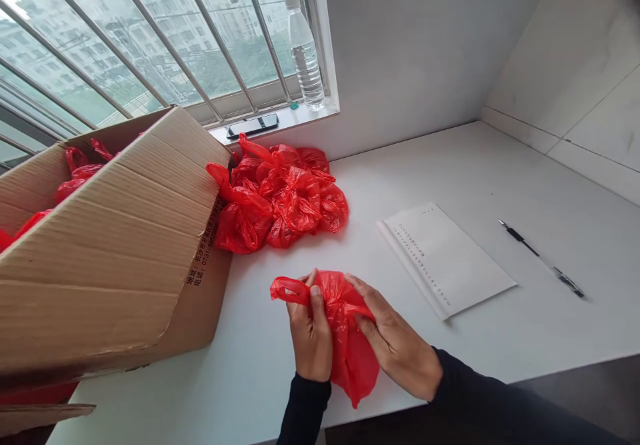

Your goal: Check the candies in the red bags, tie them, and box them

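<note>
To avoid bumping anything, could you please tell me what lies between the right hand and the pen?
In the head view, the white paper lies between the right hand and the pen.

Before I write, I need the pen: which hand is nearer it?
Right. The right hand holds the red bag, left of the pen; the left hand is farther left, on the bag's other side.
</note>
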`<state>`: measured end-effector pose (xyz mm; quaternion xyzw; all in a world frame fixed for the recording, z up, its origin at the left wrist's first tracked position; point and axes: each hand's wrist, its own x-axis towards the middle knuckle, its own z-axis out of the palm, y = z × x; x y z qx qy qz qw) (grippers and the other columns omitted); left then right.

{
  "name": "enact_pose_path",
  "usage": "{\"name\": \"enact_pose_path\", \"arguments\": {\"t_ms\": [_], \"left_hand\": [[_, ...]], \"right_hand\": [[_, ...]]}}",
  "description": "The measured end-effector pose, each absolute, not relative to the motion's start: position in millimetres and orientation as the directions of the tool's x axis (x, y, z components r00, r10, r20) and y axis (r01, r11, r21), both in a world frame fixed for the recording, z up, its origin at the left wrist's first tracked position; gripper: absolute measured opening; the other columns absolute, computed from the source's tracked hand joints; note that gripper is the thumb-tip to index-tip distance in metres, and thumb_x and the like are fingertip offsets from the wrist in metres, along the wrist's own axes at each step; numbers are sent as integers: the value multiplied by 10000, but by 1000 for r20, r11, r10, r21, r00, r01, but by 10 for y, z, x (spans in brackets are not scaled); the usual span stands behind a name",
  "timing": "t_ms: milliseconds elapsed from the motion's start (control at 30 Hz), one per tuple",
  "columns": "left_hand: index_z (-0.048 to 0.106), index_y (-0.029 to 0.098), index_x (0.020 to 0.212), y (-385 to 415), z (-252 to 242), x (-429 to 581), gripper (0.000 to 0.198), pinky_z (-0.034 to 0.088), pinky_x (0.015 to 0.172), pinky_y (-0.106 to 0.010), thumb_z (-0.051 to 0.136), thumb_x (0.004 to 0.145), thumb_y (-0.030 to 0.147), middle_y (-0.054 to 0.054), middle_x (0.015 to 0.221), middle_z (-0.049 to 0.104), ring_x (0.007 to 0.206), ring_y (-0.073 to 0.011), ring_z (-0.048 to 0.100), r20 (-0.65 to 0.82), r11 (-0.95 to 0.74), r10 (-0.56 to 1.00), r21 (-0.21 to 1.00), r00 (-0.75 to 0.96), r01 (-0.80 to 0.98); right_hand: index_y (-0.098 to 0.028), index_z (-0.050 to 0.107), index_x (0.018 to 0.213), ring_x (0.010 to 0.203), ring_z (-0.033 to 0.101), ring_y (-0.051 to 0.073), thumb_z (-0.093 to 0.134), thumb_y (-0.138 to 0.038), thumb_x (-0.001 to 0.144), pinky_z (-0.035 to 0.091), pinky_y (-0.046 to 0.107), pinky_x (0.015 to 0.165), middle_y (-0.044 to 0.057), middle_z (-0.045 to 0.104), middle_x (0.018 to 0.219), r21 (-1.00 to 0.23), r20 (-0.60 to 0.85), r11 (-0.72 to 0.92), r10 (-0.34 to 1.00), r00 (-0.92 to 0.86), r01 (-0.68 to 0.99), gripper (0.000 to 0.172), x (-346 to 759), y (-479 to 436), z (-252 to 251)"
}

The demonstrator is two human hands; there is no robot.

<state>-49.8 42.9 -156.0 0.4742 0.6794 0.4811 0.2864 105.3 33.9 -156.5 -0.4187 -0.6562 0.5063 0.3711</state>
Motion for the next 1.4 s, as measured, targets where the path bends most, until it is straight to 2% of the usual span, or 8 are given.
{"name": "enact_pose_path", "arguments": {"t_ms": [233,433,600,867,1033,1167,1300,1400], "left_hand": [[362,275,1564,343,-1747,-416,556,131,1276,-459,347,1055,496,-47,1684,247,1568,-232,117,57,87,946,903,-318,421],[472,274,1497,358,-1810,-505,500,209,1260,-459,364,1055,479,-58,1599,425,1511,-227,302,39,87,962,895,-271,438],[608,292,1370,372,-1843,-524,426,265,1230,-512,424,1034,480,-65,1430,600,1431,-276,426,36,93,959,897,-281,432],[607,264,1382,378,-1617,-572,490,325,1210,-448,418,1024,540,-78,1463,584,1428,-273,448,-12,120,941,946,-339,300],[661,229,1313,409,-1411,-715,544,443,1101,-442,442,990,609,-100,1332,673,1298,-302,574,-18,143,900,956,-436,255],[693,224,1256,438,-1314,-808,551,476,1038,-436,436,982,626,-95,1281,694,1215,-300,621,-11,158,888,946,-460,282],[713,213,1225,486,-1339,-941,584,429,1082,-473,459,952,662,-112,1297,672,1241,-319,592,27,167,875,921,-484,353],[718,201,1222,515,-1376,-1017,592,389,1112,-510,462,950,659,-128,1277,665,1240,-332,581,53,177,861,902,-506,395]], "right_hand": [[-288,240,1615,1553,188,238,363,-367,1071,210,533,1274,21,255,1673,-956,34,150,910,-412,253,563,876,221,-1770],[-284,204,1618,1545,218,243,371,-311,1064,257,546,1262,19,278,1661,-927,93,223,915,-392,301,579,780,207,-1836],[-262,214,1618,1544,225,234,382,-256,1044,271,541,1260,26,290,1658,-915,108,248,911,-398,319,599,746,211,-1889],[-268,361,1576,1529,268,224,378,-361,1066,239,497,1274,45,341,1642,-979,58,122,935,-349,164,520,914,247,-1658],[-282,608,1335,1375,493,217,355,-375,1079,362,426,1201,63,599,1412,-993,88,61,952,-292,-99,372,1112,203,-1308],[-224,669,1159,1250,595,228,294,-399,1092,433,415,1122,99,673,1283,-972,51,-26,947,-317,-232,420,1157,199,-1183],[-211,640,991,1149,660,210,308,-423,1091,362,449,1181,86,743,1098,-952,49,-58,940,-337,-300,406,1158,229,-1152],[-207,650,1003,1149,662,209,331,-428,1087,353,454,1187,82,751,1048,-960,44,-65,924,-380,-271,397,1162,249,-1114]]}}
